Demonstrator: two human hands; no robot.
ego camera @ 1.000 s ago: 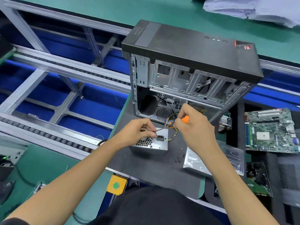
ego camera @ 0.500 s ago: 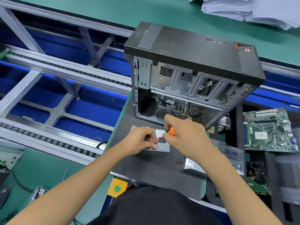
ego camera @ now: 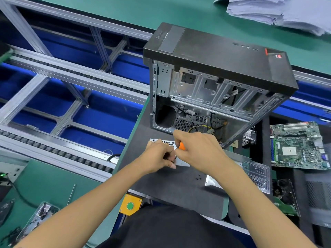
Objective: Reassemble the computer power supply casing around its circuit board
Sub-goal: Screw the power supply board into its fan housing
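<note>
The silver power supply [ego camera: 182, 162] lies on the dark mat [ego camera: 172, 190] in front of the open tower case, mostly hidden under my hands; its honeycomb vent shows at the top left. My right hand [ego camera: 198, 151] grips an orange-handled screwdriver [ego camera: 182, 146], tip down on the casing. My left hand [ego camera: 158, 156] pinches at the casing right beside the tip; what it pinches is hidden. Yellow and black wires [ego camera: 194, 129] run from the supply toward the case.
An open black tower case [ego camera: 220, 68] stands behind the supply. A silver casing cover [ego camera: 211, 181] and a clear plastic tray [ego camera: 258, 173] lie to the right, a few small black screws [ego camera: 198, 178] between. A motherboard [ego camera: 297, 145] sits far right, a conveyor frame [ego camera: 71, 77] left.
Both hands have dropped closer onto the power supply and drawn together; the screwdriver went from slanted above the casing to tip down on it. The view shifted slightly.
</note>
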